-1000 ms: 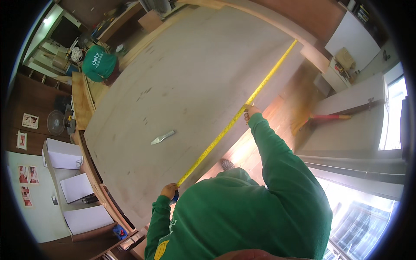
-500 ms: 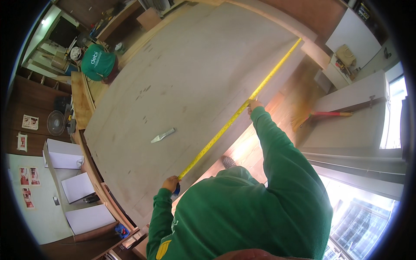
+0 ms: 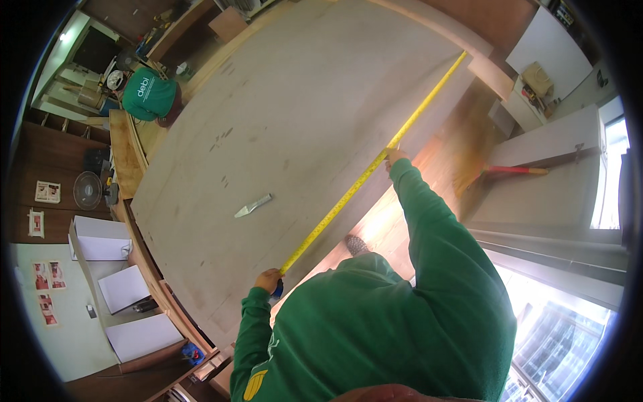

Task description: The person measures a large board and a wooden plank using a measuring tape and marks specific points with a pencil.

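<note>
A yellow tape measure blade (image 3: 341, 204) stretches straight along the near right edge of a large grey-brown board (image 3: 201, 221), up to the board's far right corner. My left hand (image 3: 269, 279) is closed around the blue tape measure case (image 3: 278, 290) at the near end. Farther along the board's edge, my right hand (image 3: 396, 157) is closed on the blade, fingers pinching it. A pale, flat tool with a pointed tip (image 3: 254, 205) lies on the board left of the blade; its exact kind I cannot tell.
A person in a green top (image 3: 151, 95) is bent over beyond the board's far left side. A broom with a red handle (image 3: 514, 170) rests at the right, near wooden flooring. White boxes (image 3: 124, 289) stand at the left. A fan (image 3: 88, 190) is behind them.
The view has shifted slightly. Both hands keep their hold on the tape measure, which lies along the same board edge. The person at the far left has shifted a little.
</note>
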The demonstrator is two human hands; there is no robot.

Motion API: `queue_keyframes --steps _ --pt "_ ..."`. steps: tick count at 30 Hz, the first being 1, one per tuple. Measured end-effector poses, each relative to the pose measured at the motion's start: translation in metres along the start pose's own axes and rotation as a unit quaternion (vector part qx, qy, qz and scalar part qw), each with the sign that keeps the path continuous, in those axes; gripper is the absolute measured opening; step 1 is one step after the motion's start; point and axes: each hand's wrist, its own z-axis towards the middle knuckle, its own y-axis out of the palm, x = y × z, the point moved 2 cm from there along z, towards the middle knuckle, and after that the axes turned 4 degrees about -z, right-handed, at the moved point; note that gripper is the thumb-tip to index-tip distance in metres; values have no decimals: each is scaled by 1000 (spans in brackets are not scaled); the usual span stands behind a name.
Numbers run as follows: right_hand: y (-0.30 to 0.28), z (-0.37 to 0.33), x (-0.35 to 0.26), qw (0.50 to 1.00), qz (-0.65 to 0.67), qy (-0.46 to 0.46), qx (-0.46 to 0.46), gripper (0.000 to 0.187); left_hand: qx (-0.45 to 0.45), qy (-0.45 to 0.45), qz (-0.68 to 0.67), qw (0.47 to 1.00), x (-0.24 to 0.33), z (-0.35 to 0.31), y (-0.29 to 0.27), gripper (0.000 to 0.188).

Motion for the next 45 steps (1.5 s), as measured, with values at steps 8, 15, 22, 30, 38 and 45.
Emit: queue_keyframes --steps 8,15,22,30,38,45 --pt "-14 21 16 997 -61 3 45 21 -56 -23 18 998 -15 9 22 17" --pt "-37 31 56 923 -354 -142 54 34 -151 -132 54 978 -50 20 49 21" --pt "-78 -12 93 831 -514 -211 -19 37 -118 -174 -34 977 -58 49 52 23" --pt "-73 -49 96 867 -488 -77 -61 28 -63 -176 -25 982 -91 76 56 24" --pt "-14 -50 104 652 -634 -403 -105 26 11 -342 -62 938 -81 76 51 29" --pt "33 -23 125 539 -665 -496 -149 40 30 -368 -62 927 -74 85 49 30"
